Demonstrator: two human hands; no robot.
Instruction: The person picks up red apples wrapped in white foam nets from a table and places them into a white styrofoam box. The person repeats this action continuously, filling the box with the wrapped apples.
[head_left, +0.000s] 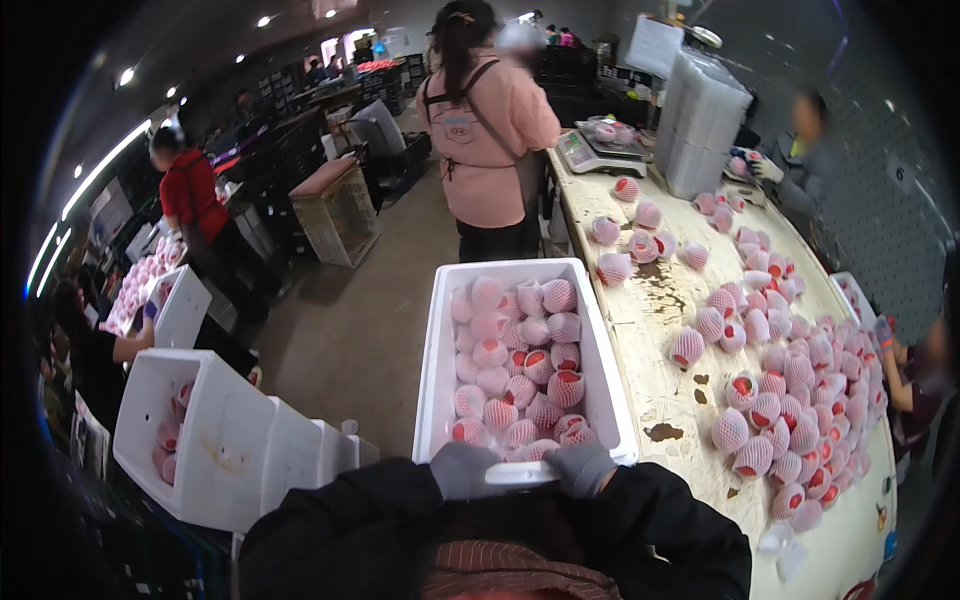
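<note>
Right before me is a white foam box (609, 375) filled with red fruits in pinkish foam-net sleeves (521, 360). My left hand (465, 469), in a grey glove, grips the box's near rim left of its middle. My right hand (581, 466), gloved the same way, grips that rim further right. The fingertips of both hands are partly hidden over the edge. Along its right side the box borders a worn, pale worktable (652, 480), where a large heap of sleeved fruits (810, 397) lies.
A digital scale (596, 154) and a tall stack of clear plastic trays (701, 124) stand at the table's far end. A co-worker in pink (487, 142) stands beyond the box. Stacked white foam boxes (225, 442) are at left. More co-workers are beyond the table and at far left.
</note>
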